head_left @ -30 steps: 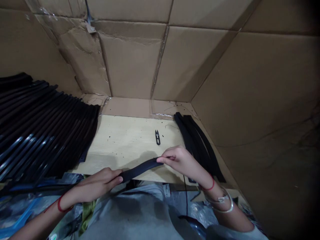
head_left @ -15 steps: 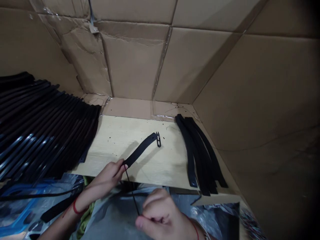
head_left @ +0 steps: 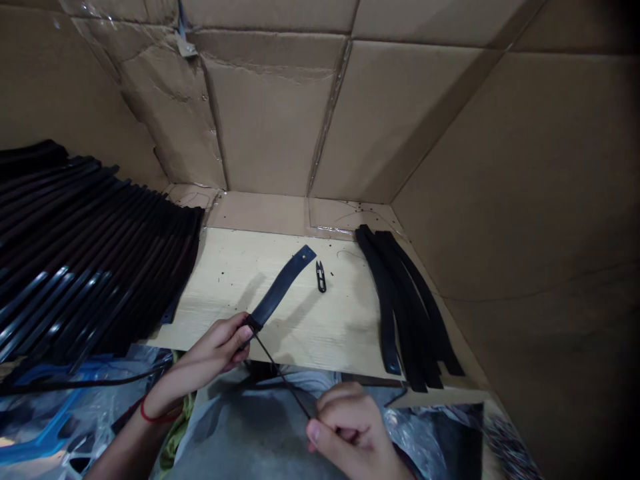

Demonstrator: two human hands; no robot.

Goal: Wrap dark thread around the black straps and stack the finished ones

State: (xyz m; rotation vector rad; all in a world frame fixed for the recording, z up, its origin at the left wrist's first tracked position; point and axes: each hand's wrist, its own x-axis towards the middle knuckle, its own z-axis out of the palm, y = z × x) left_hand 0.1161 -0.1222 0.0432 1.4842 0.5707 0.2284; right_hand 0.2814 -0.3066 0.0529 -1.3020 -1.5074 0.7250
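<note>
My left hand (head_left: pixel 217 350) grips the near end of a flat black strap (head_left: pixel 279 290), whose far end has a small hole and lies over the pale wooden board (head_left: pixel 215 293). A thin black cord (head_left: pixel 283 377) runs from that gripped end down to my right hand (head_left: pixel 350 430), which pinches it near my lap. Small black thread snips (head_left: pixel 321 277) lie on the board just right of the strap, touching neither hand. Right of them is a loose bundle of black straps (head_left: pixel 400 307).
A large overlapping pile of black straps (head_left: pixel 100 253) lies left of the board. Cardboard walls (head_left: pixel 500 167) enclose the back and right. Crumpled plastic sheeting (head_left: pixel 105 400) and a blue object (head_left: pixel 50 420) lie below the board at lower left.
The strap has swung from lying across both hands to pointing away in my left hand. My right hand has let go of it, dropped toward me and moved right, drawing out the cord.
</note>
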